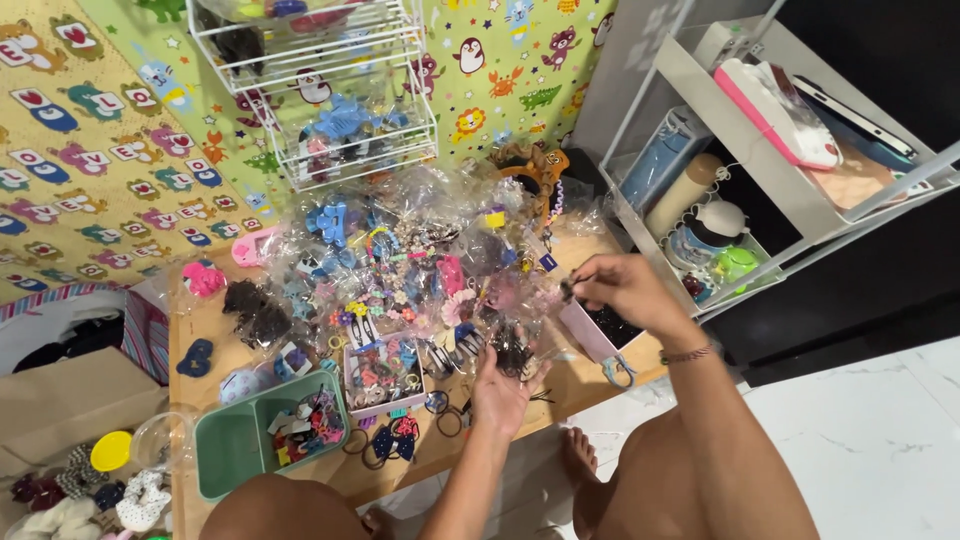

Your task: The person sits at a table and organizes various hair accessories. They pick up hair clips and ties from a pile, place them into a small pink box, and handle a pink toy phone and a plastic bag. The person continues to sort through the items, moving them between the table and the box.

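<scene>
Nearby, left hand [503, 392] at table edge [560, 400], right hand [622, 290] over pink box [588, 335]

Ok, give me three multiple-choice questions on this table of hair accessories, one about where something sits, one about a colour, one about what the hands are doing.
1. Where does the green bin stand?
A. at the table's near left corner
B. on the white shelf unit
C. on the tiled floor

2. What colour is the round lid lying left of the bin?
A. blue
B. yellow
C. black

3. What is the right hand doing?
A. resting flat on the table
B. gripping the wire rack
C. pinching a small dark item over the pink box

Answers:
1 A, the bin sits on the wooden table by the person's left knee.
2 B, the lid is plain bright yellow.
3 C, its fingertips close on a tiny dark piece, while the left hand cups a dark bunch of small pieces, palm up.
</scene>
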